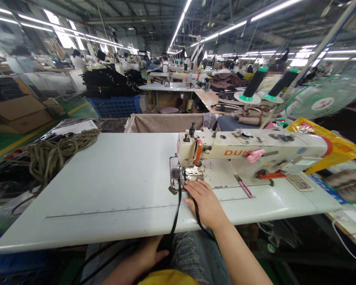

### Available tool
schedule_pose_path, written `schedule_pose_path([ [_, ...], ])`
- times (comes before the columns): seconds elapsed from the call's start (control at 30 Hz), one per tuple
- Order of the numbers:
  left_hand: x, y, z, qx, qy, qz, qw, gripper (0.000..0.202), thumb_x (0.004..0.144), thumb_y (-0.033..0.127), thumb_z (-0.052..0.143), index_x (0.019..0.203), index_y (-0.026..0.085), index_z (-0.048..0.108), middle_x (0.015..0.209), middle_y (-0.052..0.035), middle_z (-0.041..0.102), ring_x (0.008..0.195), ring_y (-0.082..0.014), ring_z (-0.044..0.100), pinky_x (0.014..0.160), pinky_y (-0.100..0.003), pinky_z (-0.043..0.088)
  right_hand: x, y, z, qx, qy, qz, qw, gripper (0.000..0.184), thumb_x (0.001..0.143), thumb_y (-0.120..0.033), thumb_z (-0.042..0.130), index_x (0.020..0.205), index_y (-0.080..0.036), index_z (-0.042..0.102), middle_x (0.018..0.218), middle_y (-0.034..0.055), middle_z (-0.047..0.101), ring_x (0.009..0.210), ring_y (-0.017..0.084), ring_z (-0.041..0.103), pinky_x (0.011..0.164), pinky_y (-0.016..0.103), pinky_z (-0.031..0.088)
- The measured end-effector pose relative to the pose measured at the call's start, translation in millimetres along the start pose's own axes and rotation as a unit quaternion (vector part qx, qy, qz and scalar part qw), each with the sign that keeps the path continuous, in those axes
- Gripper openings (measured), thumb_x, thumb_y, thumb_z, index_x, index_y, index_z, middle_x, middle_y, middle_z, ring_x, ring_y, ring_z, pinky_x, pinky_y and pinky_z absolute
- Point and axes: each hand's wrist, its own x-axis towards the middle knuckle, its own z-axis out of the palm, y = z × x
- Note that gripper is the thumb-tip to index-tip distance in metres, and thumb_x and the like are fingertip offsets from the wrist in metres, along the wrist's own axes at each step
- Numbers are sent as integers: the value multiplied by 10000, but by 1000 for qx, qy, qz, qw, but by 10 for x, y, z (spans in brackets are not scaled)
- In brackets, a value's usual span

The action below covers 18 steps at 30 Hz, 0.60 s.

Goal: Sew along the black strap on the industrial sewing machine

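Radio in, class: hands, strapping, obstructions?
Right hand on black strapping beside sewing machine's needle area. Left hand below tabletop edge, grip unclear. Pink-handled snips right, apart from strapping.

The left hand and right hand are bare, as are both forearms; the person wears ripped, faded blue jeans with pale frayed threads and, nearer, a yellow garment.
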Motion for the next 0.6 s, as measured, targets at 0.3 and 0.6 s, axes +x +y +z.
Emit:
schedule_pose_path([
  [0.3,86,391,-150,-108,-81,94,986,433,1022,503,449,950,224,772,1096,-52,759,1110,-257,666,1041,-348,488,12,-8,-14,-1,-4,3,1000,352,1071,-355,590,1365,-176,662,1461,116,645,1377,287,581,1225,541,409],
  [0.6,27,-81,49,8,-113,-8,993,321,935,442,534,797,227,728,989,-42,677,1035,-268,639,958,-371,477,0,-16,-10,2,7,0,1000,355,1060,-348,602,1367,-185,674,1439,127,659,1365,285,593,1225,547,419],
])
